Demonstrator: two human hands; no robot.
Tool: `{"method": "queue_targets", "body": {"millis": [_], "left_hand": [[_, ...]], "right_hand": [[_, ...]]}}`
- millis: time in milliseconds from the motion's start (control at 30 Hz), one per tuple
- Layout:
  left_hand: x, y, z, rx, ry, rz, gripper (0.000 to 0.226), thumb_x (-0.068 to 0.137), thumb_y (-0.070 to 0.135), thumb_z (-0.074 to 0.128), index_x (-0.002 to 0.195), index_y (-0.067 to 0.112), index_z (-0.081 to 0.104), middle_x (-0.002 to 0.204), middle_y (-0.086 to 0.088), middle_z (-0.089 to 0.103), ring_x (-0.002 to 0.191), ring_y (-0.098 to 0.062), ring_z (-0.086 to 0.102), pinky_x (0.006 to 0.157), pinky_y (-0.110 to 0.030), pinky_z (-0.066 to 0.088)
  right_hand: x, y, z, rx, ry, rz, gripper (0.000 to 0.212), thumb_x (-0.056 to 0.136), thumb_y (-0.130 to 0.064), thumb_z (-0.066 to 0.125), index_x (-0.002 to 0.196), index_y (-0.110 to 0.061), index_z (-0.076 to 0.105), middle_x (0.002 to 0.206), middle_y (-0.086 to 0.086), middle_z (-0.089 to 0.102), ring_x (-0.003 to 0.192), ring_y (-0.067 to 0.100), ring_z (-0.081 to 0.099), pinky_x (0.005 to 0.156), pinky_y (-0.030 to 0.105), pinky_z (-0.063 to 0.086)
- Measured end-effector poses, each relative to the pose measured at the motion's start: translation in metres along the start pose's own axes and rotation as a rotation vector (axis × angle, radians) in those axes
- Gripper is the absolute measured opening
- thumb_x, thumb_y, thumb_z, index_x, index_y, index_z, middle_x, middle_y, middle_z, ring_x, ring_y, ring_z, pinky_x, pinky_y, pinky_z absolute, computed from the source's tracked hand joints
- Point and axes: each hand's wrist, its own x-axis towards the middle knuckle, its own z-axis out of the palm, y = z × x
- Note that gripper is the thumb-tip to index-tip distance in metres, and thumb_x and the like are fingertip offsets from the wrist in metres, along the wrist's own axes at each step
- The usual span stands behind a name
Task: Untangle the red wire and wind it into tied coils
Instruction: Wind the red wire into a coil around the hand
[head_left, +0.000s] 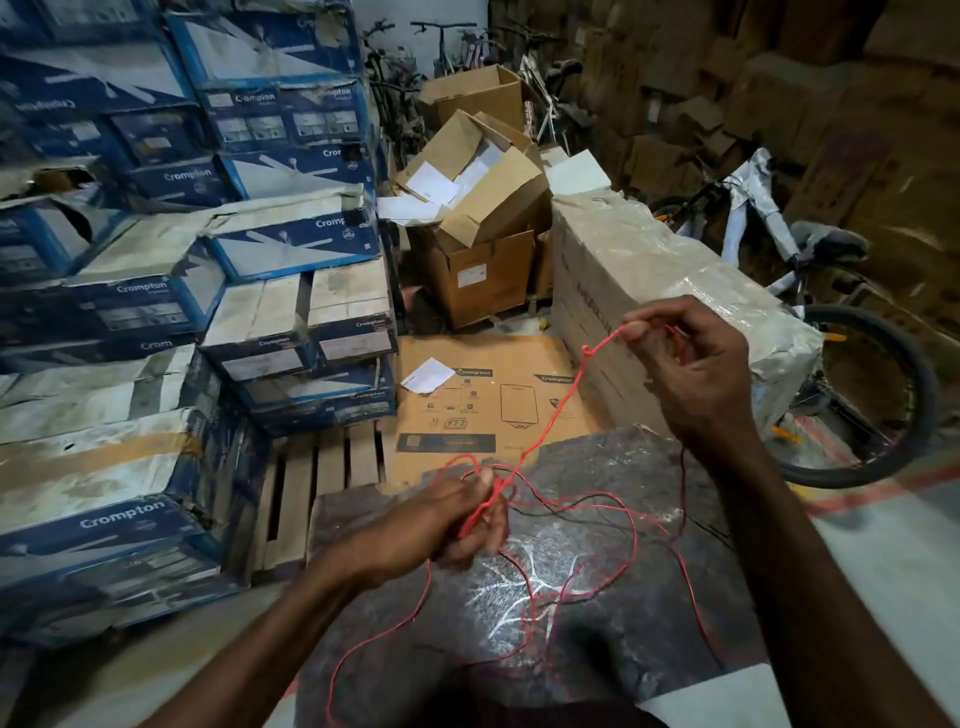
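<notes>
Red wire (558, 410); blue-white boxes (291, 119) (brown carton (493, 400)).

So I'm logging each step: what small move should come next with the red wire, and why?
Probably the right hand should draw its taut strand of red wire further from the left hand, since slack loops lie tangled on the dark slab.

A: What crowds the left hand (457, 519)?
B: Stacked blue boxes (156, 312) to its left; loose red wire (550, 415) loops right.
A: And the right hand (696, 374)?
B: A wrapped carton (649, 270) just beyond; open air between both hands.
</notes>
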Motion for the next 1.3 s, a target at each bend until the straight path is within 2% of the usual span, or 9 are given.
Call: {"method": "queue_targets", "body": {"millis": [167,267,467,567,667,800,1033,1167,1300], "left_hand": [[-0.022,0.031,0.029,-0.683,-0.501,0.103,0.063,0.105,0.052,0.033,0.104,-0.001,0.067,0.044,0.002,0.017,0.035,-0.007,0.017,0.045,-0.019,0.028],[-0.027,0.054,0.027,-0.914,-0.581,0.281,0.066,0.107,0.047,0.027,0.134,-0.007,0.053,0.046,0.003,0.013,0.036,-0.007,0.011,0.038,-0.02,0.022],[-0.021,0.082,0.0,-1.126,-0.345,0.447,0.069,0.106,0.046,0.018,0.158,0.0,0.017,0.059,-0.003,0.028,0.041,-0.006,0.023,0.038,-0.02,0.036],[-0.011,0.086,-0.016,-1.179,-0.23,0.52,0.066,0.109,0.044,0.019,0.16,0.005,0.008,0.101,-0.019,0.062,0.07,-0.022,0.061,0.048,-0.021,0.05],[0.001,0.082,-0.036,-1.17,-0.073,0.518,0.064,0.11,0.045,0.014,0.16,0.004,0.013,0.161,-0.023,0.03,0.137,-0.045,0.046,0.106,-0.047,0.044],[0.017,0.084,-0.06,-1.14,0.143,0.527,0.058,0.11,0.044,0.022,0.156,0.009,0.032,0.165,-0.014,0.025,0.141,-0.052,0.035,0.095,-0.058,0.054],[0.036,0.067,-0.08,-0.485,0.618,0.302,0.054,0.105,0.058,0.015,0.154,0.043,0.03,0.165,-0.01,0.027,0.141,-0.036,0.044,0.114,-0.052,0.039],[0.033,0.037,-0.076,0.164,0.465,0.064,0.057,0.097,0.071,0.013,0.151,0.06,0.003,0.155,-0.012,0.044,0.12,-0.02,0.066,0.118,-0.054,0.032],[0.019,0.021,-0.05,0.596,0.213,-0.145,0.063,0.096,0.069,0.005,0.156,0.051,0.005,0.093,0.002,0.079,0.06,-0.02,0.072,0.094,-0.04,0.049]], "right_hand": [[0.001,0.035,0.037,-0.073,-0.022,0.051,0.016,0.097,-0.032,0.068,0.102,-0.019,0.076,0.088,0.005,0.073,0.075,0.035,0.063,0.063,0.047,0.051],[-0.024,0.056,0.056,-0.147,-0.187,0.126,0.028,0.097,-0.052,0.059,0.097,-0.029,0.074,0.084,-0.001,0.073,0.076,0.028,0.067,0.068,0.054,0.053],[-0.09,0.073,0.062,-0.251,-0.519,0.211,0.046,0.1,-0.064,0.033,0.086,-0.034,0.064,0.057,-0.001,0.054,0.053,0.013,0.052,0.059,0.04,0.047],[-0.118,0.077,0.056,-0.224,-0.557,0.265,0.057,0.099,-0.07,0.028,0.08,-0.028,0.061,0.056,-0.01,0.049,0.052,0.004,0.045,0.057,0.034,0.039],[-0.139,0.082,0.048,-0.165,-0.596,0.299,0.061,0.1,-0.07,0.028,0.076,-0.021,0.055,0.061,-0.004,0.05,0.058,0.005,0.046,0.059,0.038,0.041],[-0.163,0.078,0.033,-0.285,-0.748,0.327,0.059,0.101,-0.072,0.023,0.075,-0.026,0.049,0.066,0.001,0.05,0.063,0.009,0.048,0.067,0.048,0.045],[-0.152,0.027,0.007,-0.611,-0.889,0.012,0.032,0.105,-0.06,0.02,0.099,-0.035,0.038,0.075,-0.002,0.058,0.076,0.019,0.056,0.066,0.039,0.038],[-0.111,-0.003,-0.007,-0.499,-0.698,-0.136,0.024,0.107,-0.048,0.035,0.102,-0.032,0.053,0.075,-0.011,0.059,0.067,0.01,0.056,0.06,0.037,0.045],[-0.066,-0.005,-0.011,-0.293,-0.481,-0.162,0.022,0.102,-0.036,0.058,0.103,-0.022,0.075,0.081,-0.014,0.068,0.067,0.007,0.061,0.061,0.027,0.048]]}}
